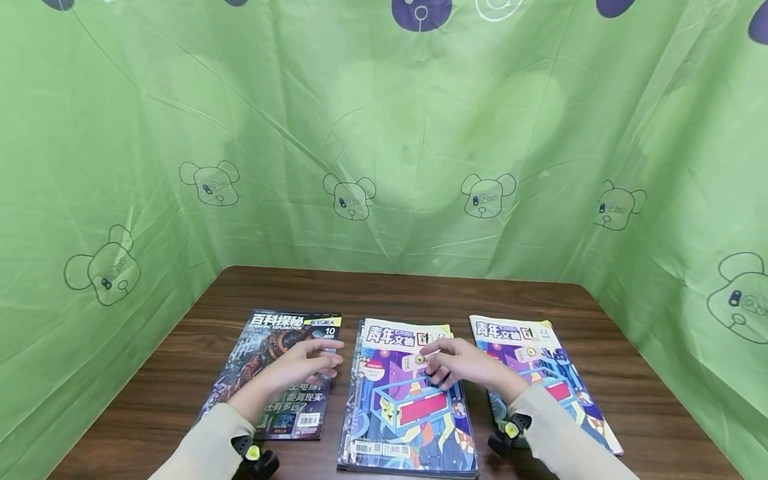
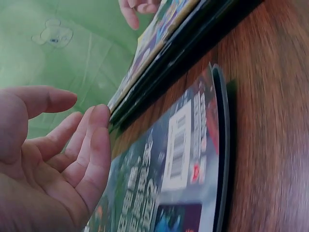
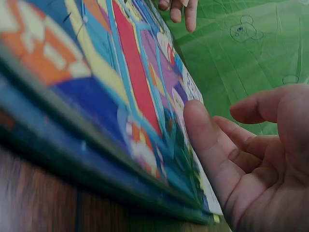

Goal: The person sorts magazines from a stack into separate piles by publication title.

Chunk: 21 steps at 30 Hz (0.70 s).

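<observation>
Three sets of magazines lie on the table. My left hand hovers over a dark-covered magazine at the left, fingers loosely bent and holding nothing. In the middle is a stack of magazines, its top cover purple and blue with a pink box drawing. My right hand is over this stack's right side, its fingers loosely curled with nothing in them. In the right wrist view, the right fingers overlap the stack's edge. A magazine with the same purple cover lies at the right, partly hidden by my right forearm.
The brown wooden table shows bare strips between the magazines. Green curtain printed with bear outlines surrounds its back and sides. Each wrist carries a small black camera, the left camera near the table's front and the right camera beside the middle stack.
</observation>
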### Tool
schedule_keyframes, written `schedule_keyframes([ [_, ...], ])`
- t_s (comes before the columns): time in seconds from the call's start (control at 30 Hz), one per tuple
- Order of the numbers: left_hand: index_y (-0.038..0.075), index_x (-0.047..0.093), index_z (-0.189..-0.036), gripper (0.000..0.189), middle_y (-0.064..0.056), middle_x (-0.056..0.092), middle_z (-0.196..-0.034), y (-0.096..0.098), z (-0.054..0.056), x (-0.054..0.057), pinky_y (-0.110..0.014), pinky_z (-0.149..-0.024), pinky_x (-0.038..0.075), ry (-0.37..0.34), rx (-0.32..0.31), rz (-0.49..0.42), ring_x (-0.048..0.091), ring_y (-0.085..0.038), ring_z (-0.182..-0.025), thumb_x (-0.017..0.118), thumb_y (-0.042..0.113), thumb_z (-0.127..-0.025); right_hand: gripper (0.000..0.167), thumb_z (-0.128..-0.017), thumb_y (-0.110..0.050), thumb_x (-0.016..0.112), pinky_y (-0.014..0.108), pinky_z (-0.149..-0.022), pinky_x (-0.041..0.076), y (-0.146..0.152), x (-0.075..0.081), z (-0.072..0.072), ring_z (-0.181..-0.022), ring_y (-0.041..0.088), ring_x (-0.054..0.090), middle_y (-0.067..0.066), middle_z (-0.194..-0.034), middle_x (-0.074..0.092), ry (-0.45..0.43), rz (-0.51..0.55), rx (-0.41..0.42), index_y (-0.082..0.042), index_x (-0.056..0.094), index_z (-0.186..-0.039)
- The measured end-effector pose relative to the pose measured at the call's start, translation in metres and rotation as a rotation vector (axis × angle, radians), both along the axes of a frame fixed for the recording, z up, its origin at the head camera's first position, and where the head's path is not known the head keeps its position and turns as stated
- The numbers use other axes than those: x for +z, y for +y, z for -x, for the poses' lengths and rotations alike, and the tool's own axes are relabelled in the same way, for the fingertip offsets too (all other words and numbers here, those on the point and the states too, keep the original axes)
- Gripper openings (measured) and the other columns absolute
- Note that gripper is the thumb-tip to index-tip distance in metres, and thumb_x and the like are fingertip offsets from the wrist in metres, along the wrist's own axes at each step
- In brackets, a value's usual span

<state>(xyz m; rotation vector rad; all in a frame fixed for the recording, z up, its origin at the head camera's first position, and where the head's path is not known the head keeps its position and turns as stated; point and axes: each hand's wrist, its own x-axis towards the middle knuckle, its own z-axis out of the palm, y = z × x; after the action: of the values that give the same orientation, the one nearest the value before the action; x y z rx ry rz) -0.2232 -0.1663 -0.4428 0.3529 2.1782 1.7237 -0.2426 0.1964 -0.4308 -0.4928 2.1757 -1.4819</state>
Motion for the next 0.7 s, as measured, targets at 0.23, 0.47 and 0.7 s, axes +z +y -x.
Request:
schedule_keyframes([
  [0.23,-0.005,0.048,-0.143,0.054,-0.02,0.066,-0.123,0.012,0.001,0.0,-0.04,-0.08,0.059,-0.019,-0.039,-0.039,0.068,-0.031,-0.102,0.063,0.021,-0.098,0.04,-0.102,-0.014,0.051,0.04,-0.068,0.062,0.017,-0.001,-0.001,-0.08,0.025,0.066,0.018,-0.099,0.066,-0.014,-0.007,0.009,0.009,0.052,-0.136],
  [0.47,-0.006,0.045,-0.145,0.057,-0.023,0.058,-0.133,0.02,-0.001,0.0,-0.045,-0.086,0.058,-0.073,-0.091,-0.06,0.067,-0.033,-0.107,0.062,0.024,-0.1,0.04,-0.102,-0.014,0.051,0.041,-0.067,0.062,0.029,-0.004,-0.003,-0.08,0.026,0.066,0.016,-0.097,0.066,0.017,-0.03,0.004,0.009,0.053,-0.135],
  [0.7,-0.007,0.042,-0.146,0.056,-0.021,0.056,-0.136,0.021,0.0,-0.001,-0.042,-0.088,0.058,-0.143,-0.102,-0.115,0.067,-0.033,-0.106,0.059,0.022,-0.101,0.042,-0.101,-0.016,0.053,0.042,-0.064,0.061,0.04,-0.006,-0.007,-0.078,0.026,0.065,0.013,-0.094,0.064,0.071,-0.108,-0.07,0.008,0.051,-0.137],
])
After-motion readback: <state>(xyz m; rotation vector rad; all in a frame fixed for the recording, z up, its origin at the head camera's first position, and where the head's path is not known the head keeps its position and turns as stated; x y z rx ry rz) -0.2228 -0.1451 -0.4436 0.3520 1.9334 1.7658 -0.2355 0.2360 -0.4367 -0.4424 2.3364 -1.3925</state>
